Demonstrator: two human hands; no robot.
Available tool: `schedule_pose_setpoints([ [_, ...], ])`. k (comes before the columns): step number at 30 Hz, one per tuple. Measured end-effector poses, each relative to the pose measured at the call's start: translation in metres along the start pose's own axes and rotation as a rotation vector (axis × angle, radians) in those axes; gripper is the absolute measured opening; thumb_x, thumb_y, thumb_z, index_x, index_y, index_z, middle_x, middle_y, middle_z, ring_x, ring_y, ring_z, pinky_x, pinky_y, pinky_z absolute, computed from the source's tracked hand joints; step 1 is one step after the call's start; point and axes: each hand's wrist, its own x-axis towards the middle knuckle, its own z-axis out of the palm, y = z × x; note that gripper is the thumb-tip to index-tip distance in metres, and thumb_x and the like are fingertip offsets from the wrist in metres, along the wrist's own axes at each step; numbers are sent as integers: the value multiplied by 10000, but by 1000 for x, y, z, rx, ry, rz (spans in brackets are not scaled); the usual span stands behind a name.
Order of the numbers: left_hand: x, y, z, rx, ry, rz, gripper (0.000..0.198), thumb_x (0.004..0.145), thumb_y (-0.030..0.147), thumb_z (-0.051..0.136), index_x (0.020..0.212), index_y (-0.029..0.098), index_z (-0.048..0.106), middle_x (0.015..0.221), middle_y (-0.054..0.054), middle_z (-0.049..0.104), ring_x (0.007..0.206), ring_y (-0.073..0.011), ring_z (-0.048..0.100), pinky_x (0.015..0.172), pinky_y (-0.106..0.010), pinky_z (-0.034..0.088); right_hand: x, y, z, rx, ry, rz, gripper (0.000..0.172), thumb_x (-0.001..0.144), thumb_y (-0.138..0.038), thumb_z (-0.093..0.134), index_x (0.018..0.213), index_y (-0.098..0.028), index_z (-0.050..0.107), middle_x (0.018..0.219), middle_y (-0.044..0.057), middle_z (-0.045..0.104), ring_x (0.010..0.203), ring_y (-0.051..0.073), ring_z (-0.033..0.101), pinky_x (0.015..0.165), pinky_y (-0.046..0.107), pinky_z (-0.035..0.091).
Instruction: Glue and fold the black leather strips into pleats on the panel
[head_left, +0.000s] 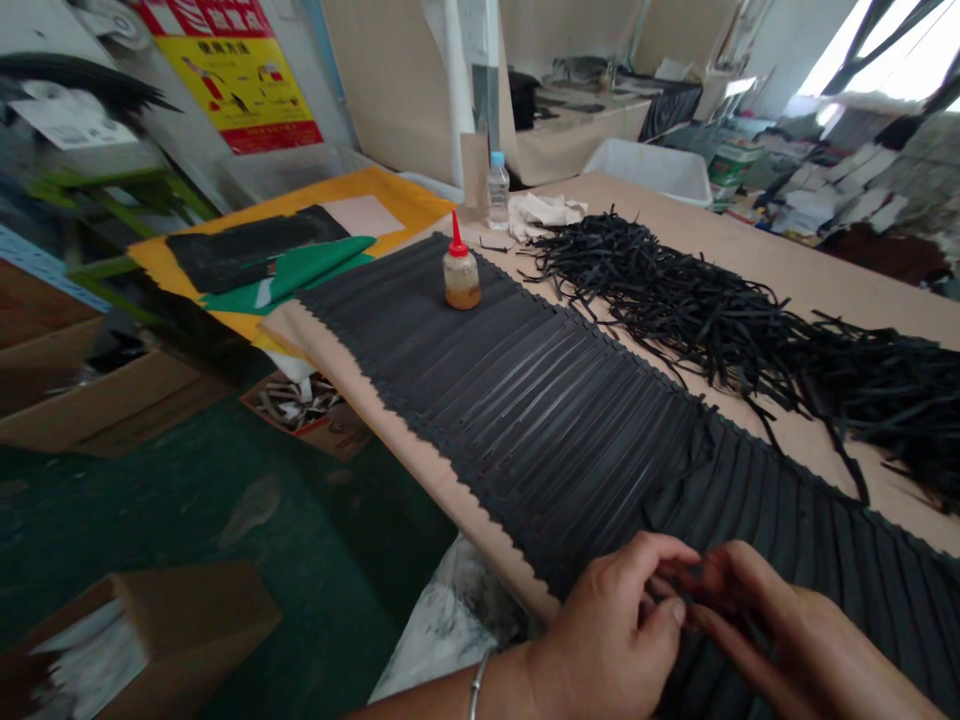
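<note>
My left hand (619, 622) and my right hand (776, 625) meet at the lower right, fingertips pinched close together. Between them is a thin black strip (660, 497), mostly hidden by my fingers; a loose length of it curls up the sheet beyond. Beneath both hands lies a long black sheet (480, 380) covered in side-by-side strips, some with a glossy wet look. A glue bottle (461, 277) with a red nozzle and amber liquid stands upright on the sheet's far part.
Loose black strips (675, 290) are heaped along the table's right side. Behind stand a clear water bottle (498, 190), a white cloth (541, 214) and a pale tub (652, 172). Green cloth (300, 270) lies on yellow material at left. Cardboard boxes (187, 630) sit on the floor.
</note>
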Motion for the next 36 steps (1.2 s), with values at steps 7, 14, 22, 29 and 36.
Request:
schedule_pose_setpoints([
  [7,-9,-11,-17,-426,135,-278,181,849,291,677,933,137,631,763,-15,649,679,-123,608,612,-221,465,45,-15,22,214,114,12,267,937,-431,594,1123,-241,569,878,22,710,804,141,706,688,198,562],
  [14,-4,-15,-52,-506,571,-202,267,870,377,691,953,138,608,804,-26,663,658,-122,623,588,-222,515,87,-18,49,372,-46,45,345,917,-509,602,1087,-213,650,846,33,716,763,177,679,670,258,555],
  [22,-31,-40,-87,-588,669,-287,245,864,354,683,887,152,547,715,-5,655,590,-126,657,508,-201,437,89,84,-38,-86,-108,100,284,898,-552,569,866,-345,761,867,55,762,795,277,729,702,351,581],
  [29,-29,-40,-65,-800,605,-306,317,853,393,708,931,165,501,811,-69,723,643,-165,704,582,-240,514,102,14,-9,-484,221,-350,337,967,-414,494,1284,-337,581,1284,100,676,1207,345,613,1010,576,450],
  [36,-32,-31,-72,-734,665,-287,281,850,375,719,923,144,575,810,-21,659,604,-121,663,519,-195,481,132,-51,55,52,-234,-180,285,1006,-407,470,956,-240,696,892,30,744,806,170,691,758,290,539],
])
